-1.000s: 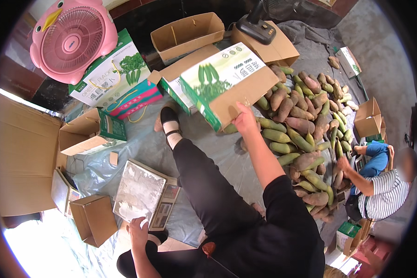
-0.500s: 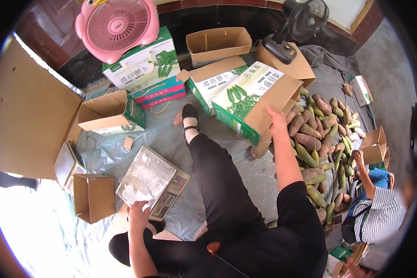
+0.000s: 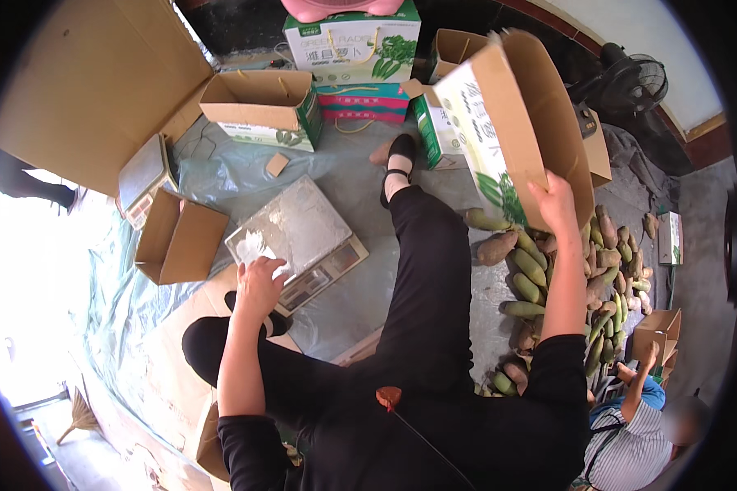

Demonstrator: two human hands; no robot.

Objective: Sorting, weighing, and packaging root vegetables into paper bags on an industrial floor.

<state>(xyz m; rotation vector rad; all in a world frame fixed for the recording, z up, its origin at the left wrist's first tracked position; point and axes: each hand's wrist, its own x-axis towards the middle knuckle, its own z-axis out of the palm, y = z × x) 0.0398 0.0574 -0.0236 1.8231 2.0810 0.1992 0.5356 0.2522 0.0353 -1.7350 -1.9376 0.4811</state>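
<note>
My right hand [image 3: 557, 203] grips the rim of an open carton [image 3: 499, 135], white and green with printed radishes. The carton is tipped up, its brown inside facing right. Below it lies a heap of green radishes [image 3: 529, 266], some coated in soil. Over the near-left edge of a flat weighing scale [image 3: 303, 225] is my left hand [image 3: 259, 286], fingers curled with a small white scrap [image 3: 279, 267] at the fingertips. The scale's plate is whitish and worn. Whether that hand touches the scale cannot be told.
An open carton [image 3: 262, 114] and stacked gift boxes [image 3: 352, 53] stand at the back. A small brown box [image 3: 180, 237] and second scale [image 3: 147, 176] are at left. A black fan [image 3: 630, 82] stands back right. Another person [image 3: 630, 434] sits at lower right. Plastic sheeting [image 3: 131, 335] covers the floor.
My right hand has lifted the carton off the other boxes and tipped it upright, opening to the right. My left hand stays by the scale's edge. The whole view has shifted.
</note>
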